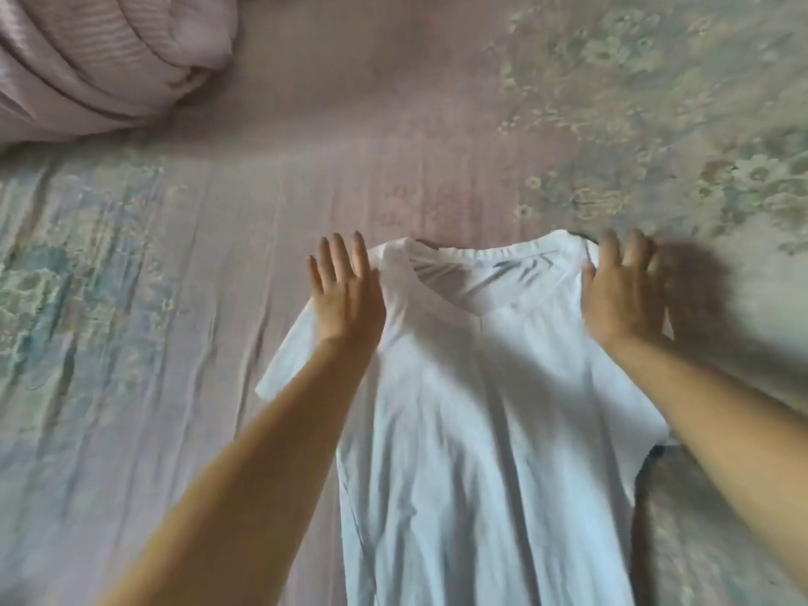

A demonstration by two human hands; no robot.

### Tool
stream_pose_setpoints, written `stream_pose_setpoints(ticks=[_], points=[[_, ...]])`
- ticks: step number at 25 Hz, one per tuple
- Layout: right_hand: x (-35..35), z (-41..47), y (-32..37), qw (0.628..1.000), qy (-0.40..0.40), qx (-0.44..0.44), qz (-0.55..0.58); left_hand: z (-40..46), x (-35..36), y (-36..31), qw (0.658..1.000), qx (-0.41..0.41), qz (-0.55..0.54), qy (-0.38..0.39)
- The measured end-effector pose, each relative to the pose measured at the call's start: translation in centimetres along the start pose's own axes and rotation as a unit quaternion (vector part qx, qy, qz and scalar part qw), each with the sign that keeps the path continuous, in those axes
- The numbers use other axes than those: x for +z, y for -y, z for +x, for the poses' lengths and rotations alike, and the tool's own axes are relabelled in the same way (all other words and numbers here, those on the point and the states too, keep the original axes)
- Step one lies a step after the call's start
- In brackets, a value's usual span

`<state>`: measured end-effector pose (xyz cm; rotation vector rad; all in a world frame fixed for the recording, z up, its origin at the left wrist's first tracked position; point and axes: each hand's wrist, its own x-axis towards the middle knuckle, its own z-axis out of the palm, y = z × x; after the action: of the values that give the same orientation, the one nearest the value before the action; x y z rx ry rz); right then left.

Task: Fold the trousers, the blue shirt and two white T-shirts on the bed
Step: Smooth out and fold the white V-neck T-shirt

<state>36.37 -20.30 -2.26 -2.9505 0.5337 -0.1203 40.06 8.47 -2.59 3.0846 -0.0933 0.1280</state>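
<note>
A white T-shirt (pixel 472 408) is lying flat on the bed (pixel 175 343), collar away. The left hand (pixel 345 295) and right hand (pixel 621 290) are pressing its shoulders, fingers straight, slightly spread.

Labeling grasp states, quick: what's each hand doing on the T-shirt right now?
Left hand: open, fingers straight, flat on the left shoulder of the white T-shirt, no grip.
Right hand: open, fingers spread, flat on its right shoulder.

A bed under soft daylight

A creased mauve floral bedsheet (pixel 306 137) covers everything; a rolled pinkish quilted blanket (pixel 96 59) lies top left.
</note>
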Motion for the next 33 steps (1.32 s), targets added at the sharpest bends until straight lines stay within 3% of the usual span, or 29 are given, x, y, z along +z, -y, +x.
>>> stream_pose_setpoints(ticks=[4,9,12,16,20,28,33], points=[[4.6,-7.2,0.4,0.988,0.101,-0.105,-0.051,-7.3,4.2,-3.1,0.986,0.151,-0.010,0.066],[4.4,-5.8,0.6,0.970,0.208,-0.065,-0.105,-6.2,4.7,-3.1,0.985,0.128,0.012,0.113],[1.3,-8.4,0.2,0.955,0.281,-0.060,-0.075,-9.1,2.7,-2.9,0.977,0.139,0.045,0.154],[-1.0,-24.2,-4.7,0.947,0.257,-0.180,-0.069,-26.1,0.5,-1.4,0.956,0.216,-0.103,0.168],[-3.1,-39.7,-11.5,0.930,0.245,-0.259,-0.085,-42.3,-1.2,1.0,0.940,0.280,-0.083,0.176],[-3.6,-43.1,-12.5,0.932,0.097,-0.334,-0.107,-43.9,-2.4,3.4,0.927,0.360,-0.109,-0.003],[-3.9,-42.4,-11.8,0.904,0.081,-0.389,-0.154,-43.4,-3.6,2.9,0.932,0.360,-0.030,-0.030]])
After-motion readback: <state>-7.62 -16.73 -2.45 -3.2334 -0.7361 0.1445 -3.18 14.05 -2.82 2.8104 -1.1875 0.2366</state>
